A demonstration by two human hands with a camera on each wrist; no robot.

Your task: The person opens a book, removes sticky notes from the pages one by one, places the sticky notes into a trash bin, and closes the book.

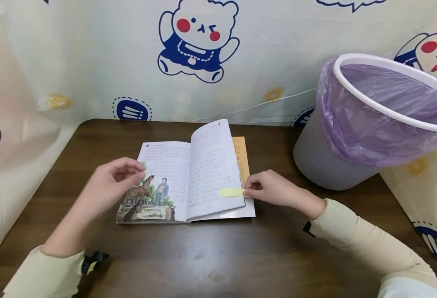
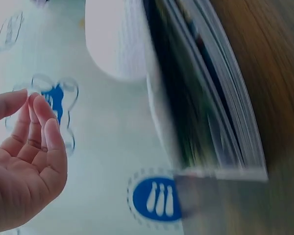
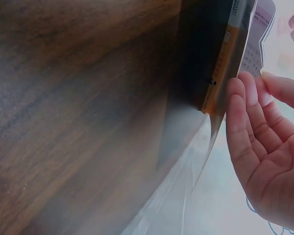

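Note:
An open book point(image 1: 166, 153) lies on the table, its left page showing a drawing of a person and horses. Its right-hand page point(image 1: 212, 161) curves up off the pages beneath. A pale yellow sticky note strip point(image 1: 231, 192) is at that page's lower right edge. My right hand point(image 1: 272, 188) pinches the strip's outer end between thumb and fingers; whether it also grips the page edge I cannot tell. Over the left page's outer edge hovers my left hand point(image 1: 110, 180), fingers loosely bent and holding nothing, as the left wrist view shows too.
An orange sheet or cover point(image 1: 242, 159) sticks out under the raised page. At the right stands a grey bin point(image 1: 315, 161) with a purple bag and white rim. A patterned curtain point(image 1: 241, 99) hangs behind the dark wooden table point(image 1: 200, 256).

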